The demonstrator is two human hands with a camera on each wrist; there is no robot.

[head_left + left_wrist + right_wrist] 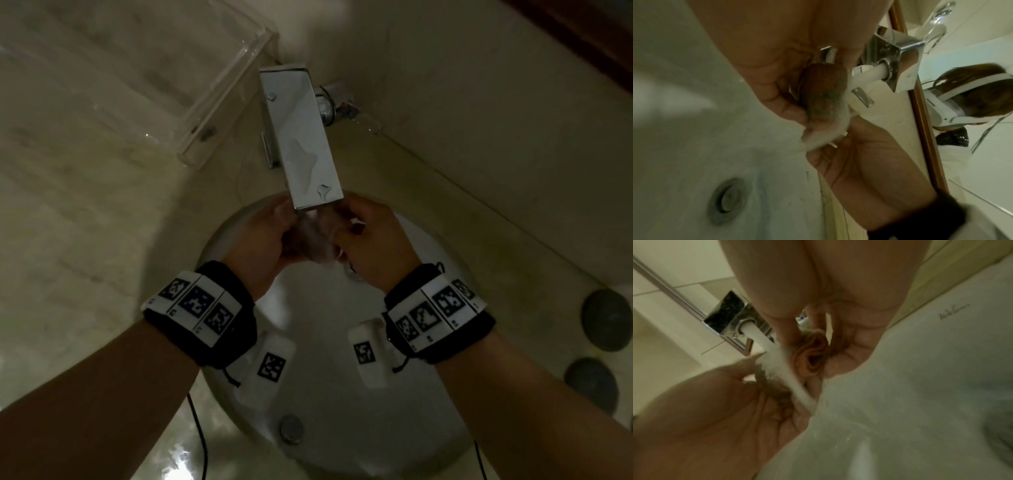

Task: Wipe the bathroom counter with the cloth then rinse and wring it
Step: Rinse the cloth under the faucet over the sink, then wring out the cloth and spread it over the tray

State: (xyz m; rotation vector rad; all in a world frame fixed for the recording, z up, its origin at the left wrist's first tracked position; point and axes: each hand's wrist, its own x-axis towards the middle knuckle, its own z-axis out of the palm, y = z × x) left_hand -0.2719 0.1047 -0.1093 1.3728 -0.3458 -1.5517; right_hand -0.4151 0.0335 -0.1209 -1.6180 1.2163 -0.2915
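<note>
One cloth (pixel 317 240), bunched under one tap's (pixel 301 137) stream, is pinched between two hands, left (pixel 263 236) and right (pixel 373 240), fingers curled round it.

The brownish cloth (pixel 809 356), bunched and wet, sits under the running tap above the white basin (pixel 428 394)
</note>
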